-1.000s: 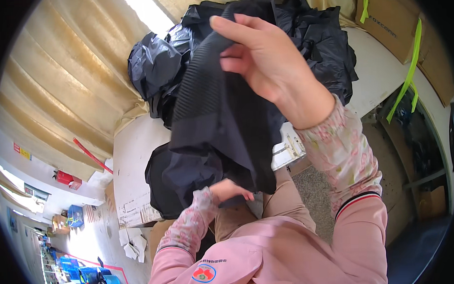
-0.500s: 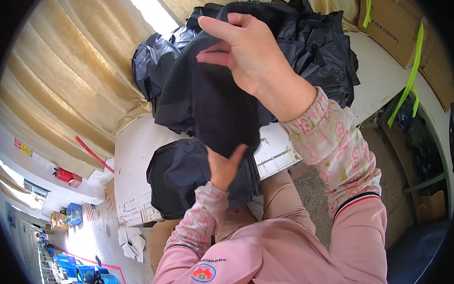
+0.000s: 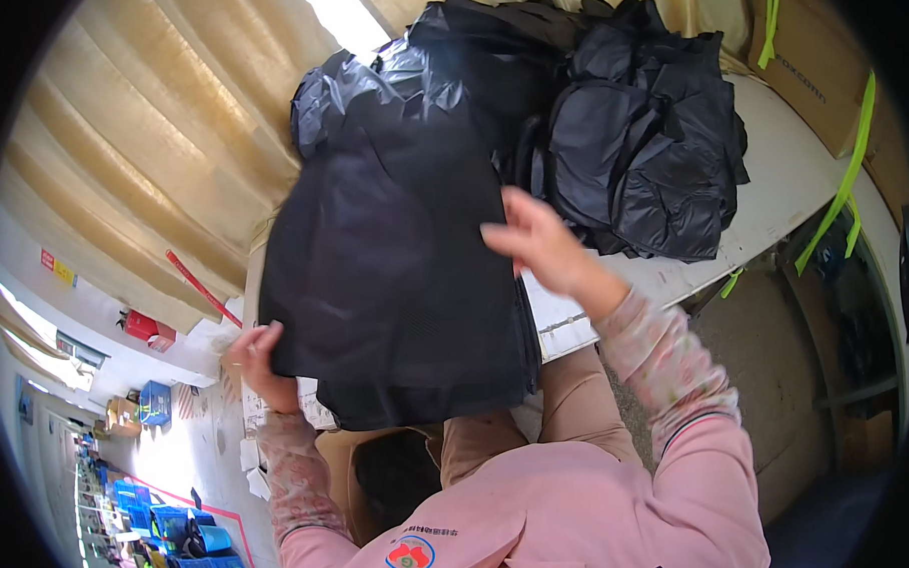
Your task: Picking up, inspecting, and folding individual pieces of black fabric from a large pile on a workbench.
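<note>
One black cloth (image 3: 395, 286) lies spread flat over the near part of the white tabletop (image 3: 792, 187), its lower edge hanging past the tabletop's front toward the person. It fills the middle of the view.

Two hands work on it. The left hand (image 3: 257, 366), at about 8 o'clock from the cloth's middle, grips the cloth's lower left corner, fingers curled around the edge. The right hand (image 3: 533, 241), at about 3 o'clock, rests on the cloth's right edge with the fingers spread and pointing left; whether it pinches the fabric or only presses on it cannot be told.

Behind the cloth, from 12 to 2 o'clock, sits a heap of black bags (image 3: 609, 128), glossy and crumpled; it looks like two large lumps, but an exact count cannot be made. The heap touches the far edge of the cloth.

One brown box (image 3: 381, 477) stands open below the tabletop at 6 o'clock, between the person's knees and the left forearm. A second cardboard box (image 3: 817, 61) with green straps stands at 2 o'clock, beside the tabletop's far end. Beige curtains (image 3: 150, 154) hang at 10 o'clock. Blue crates (image 3: 152, 515) stand on the floor at 8 o'clock, well apart.
</note>
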Available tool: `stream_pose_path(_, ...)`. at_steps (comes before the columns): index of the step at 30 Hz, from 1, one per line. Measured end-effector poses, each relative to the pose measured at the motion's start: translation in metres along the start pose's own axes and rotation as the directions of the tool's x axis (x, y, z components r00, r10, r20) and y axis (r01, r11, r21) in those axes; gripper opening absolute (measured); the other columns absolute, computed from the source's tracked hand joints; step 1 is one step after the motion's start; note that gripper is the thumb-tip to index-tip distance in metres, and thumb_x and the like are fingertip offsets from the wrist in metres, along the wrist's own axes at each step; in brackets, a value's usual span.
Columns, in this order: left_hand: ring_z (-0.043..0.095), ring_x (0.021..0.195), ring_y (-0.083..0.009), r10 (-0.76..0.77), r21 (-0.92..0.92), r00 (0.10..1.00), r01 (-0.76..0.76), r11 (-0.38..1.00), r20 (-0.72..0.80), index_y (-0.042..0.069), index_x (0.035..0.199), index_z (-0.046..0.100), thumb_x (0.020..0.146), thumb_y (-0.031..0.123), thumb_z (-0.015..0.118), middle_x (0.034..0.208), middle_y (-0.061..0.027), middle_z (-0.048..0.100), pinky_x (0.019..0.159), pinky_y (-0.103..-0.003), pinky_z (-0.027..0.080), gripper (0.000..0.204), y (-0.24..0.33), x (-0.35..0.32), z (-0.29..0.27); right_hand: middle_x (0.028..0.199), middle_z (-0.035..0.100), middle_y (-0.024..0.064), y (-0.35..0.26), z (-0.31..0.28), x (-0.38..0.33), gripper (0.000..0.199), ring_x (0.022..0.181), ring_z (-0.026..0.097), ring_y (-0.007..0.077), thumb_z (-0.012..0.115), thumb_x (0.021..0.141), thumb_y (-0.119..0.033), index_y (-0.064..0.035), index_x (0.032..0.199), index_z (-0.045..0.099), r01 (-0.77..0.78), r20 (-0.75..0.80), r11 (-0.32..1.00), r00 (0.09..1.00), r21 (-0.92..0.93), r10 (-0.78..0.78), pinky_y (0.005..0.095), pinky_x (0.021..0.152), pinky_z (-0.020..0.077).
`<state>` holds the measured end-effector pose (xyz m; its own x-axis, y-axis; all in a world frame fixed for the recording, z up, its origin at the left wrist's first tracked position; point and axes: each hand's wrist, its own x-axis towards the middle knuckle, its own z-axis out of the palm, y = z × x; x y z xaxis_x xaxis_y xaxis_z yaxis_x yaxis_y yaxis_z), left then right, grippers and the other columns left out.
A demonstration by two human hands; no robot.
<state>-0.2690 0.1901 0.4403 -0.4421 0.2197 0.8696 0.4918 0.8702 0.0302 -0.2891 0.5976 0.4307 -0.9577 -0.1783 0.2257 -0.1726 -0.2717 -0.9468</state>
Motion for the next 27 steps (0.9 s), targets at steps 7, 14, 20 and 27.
stream_pose_path(7, 0.043, 0.131, -0.0334, -0.082, -0.041, 0.688, 0.160, 0.986, 0.721, 0.009, 0.106, 0.063, 0.059, -0.014, 0.055, 0.130, -0.0117, 0.056, 0.113, -0.051, 0.024, 0.053, -0.029, -0.181, 0.035, 0.065, 0.053, 0.0039, 0.212, -0.010, -0.063, 0.044, 0.048, 0.053, 0.0126, 0.073, 0.081, -0.029, 0.0027, 0.105, 0.054, -0.477, -0.242, 0.861, 0.869, -0.174, 0.432, 0.0271, 0.038, 0.0440)
stream_pose_path(14, 0.041, 0.133, -0.0328, -0.111, -0.041, 0.720, 0.190, 0.981, 0.685, 0.009, 0.111, 0.061, 0.059, -0.014, 0.056, 0.132, -0.0113, 0.054, 0.114, -0.050, 0.023, 0.057, -0.022, -0.180, 0.032, 0.074, 0.061, 0.0045, 0.169, 0.003, 0.018, 0.047, 0.066, 0.056, 0.0136, 0.074, 0.080, -0.044, 0.0001, 0.089, 0.064, -0.534, -0.313, 0.845, 0.809, -0.039, 0.497, 0.0292, 0.059, 0.0444)
stream_pose_path(20, 0.044, 0.130, -0.0327, -0.072, -0.051, 0.778, 0.132, 0.990, 0.624, 0.008, 0.115, 0.060, 0.061, -0.015, 0.055, 0.131, -0.0115, 0.055, 0.113, -0.050, 0.027, 0.059, -0.022, -0.179, 0.035, 0.078, 0.065, 0.0032, 0.196, -0.025, 0.064, 0.023, 0.069, 0.057, 0.0105, 0.072, 0.082, -0.022, 0.0000, 0.087, 0.066, -0.164, -0.554, 0.972, 0.800, 0.168, 0.231, 0.0271, 0.063, 0.0469)
stream_pose_path(27, 0.043, 0.132, -0.0328, -0.081, -0.030, 0.771, 0.129, 0.991, 0.632, 0.007, 0.119, 0.059, 0.064, -0.013, 0.056, 0.134, -0.0134, 0.053, 0.113, -0.048, 0.028, 0.059, -0.031, -0.170, 0.025, 0.072, 0.061, 0.0006, 0.219, -0.033, 0.061, 0.020, 0.066, 0.053, 0.0082, 0.065, 0.088, -0.022, -0.0019, 0.084, 0.066, -0.100, -0.653, 0.976, 0.729, 0.195, 0.205, 0.0257, 0.062, 0.0439)
